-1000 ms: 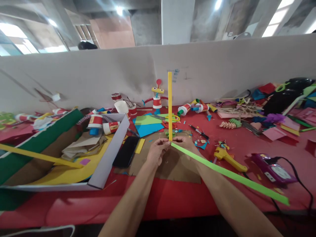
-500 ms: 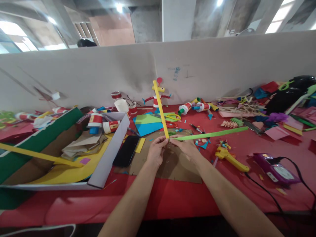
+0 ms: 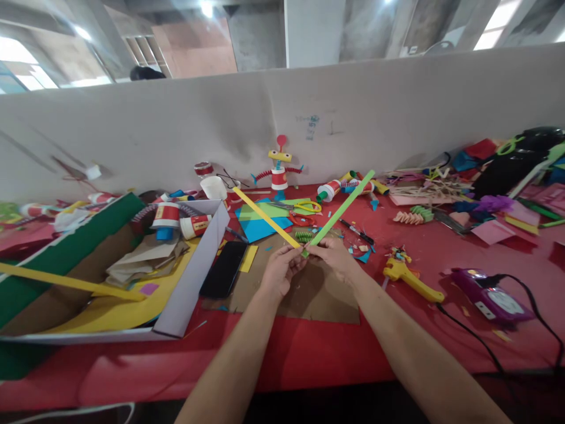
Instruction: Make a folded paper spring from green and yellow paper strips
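Note:
Above a brown cardboard sheet [image 3: 326, 300], a yellow paper strip [image 3: 266, 218] and a green paper strip [image 3: 342, 209] meet at their near ends in a V. My left hand [image 3: 282, 268] is closed, pinching the yellow strip close to the joint. My right hand [image 3: 333, 256] is closed too, with fingertips on the green strip right beside it. A small green folded square shows where the strips cross. Just behind the hands lies a green pleated paper spring [image 3: 303, 237]. Yellow-handled scissors [image 3: 306, 205] rest on blue and green paper sheets [image 3: 260, 227].
At left stands an open box [image 3: 194, 277] holding papers and cup figures. A black phone [image 3: 224, 270] lies beside it. To the right are a yellow glue gun [image 3: 412, 281] and a purple power socket [image 3: 489, 297] with cords. A paper-cup robot [image 3: 279, 176] stands by the wall.
The yellow strip has swung from near upright to the left. The green strip has turned from lying rightward to pointing up and right. Both hands stay close together.

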Demonstrator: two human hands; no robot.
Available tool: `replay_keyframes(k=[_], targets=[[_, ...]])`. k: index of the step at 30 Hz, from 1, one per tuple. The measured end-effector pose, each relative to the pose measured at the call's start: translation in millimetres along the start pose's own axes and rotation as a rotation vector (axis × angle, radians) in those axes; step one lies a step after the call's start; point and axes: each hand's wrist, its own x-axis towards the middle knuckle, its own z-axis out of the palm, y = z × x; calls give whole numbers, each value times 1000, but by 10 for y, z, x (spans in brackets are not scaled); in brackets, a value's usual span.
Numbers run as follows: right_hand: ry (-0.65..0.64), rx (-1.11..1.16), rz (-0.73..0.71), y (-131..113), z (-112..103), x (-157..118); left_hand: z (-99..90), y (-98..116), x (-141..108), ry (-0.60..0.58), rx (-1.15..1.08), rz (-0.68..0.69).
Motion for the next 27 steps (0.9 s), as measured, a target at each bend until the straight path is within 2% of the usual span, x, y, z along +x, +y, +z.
replay_keyframes(k=[11, 21, 27], targets=[[-35, -30, 32, -6, -64, 27, -8, 22, -27, 12, 40, 8], [-66, -107, -23, -30, -71, 27, -16, 23, -19, -1, 85, 31], [-36, -214, -130, 36, -108, 57, -36, 2, -2, -24, 93, 34]])
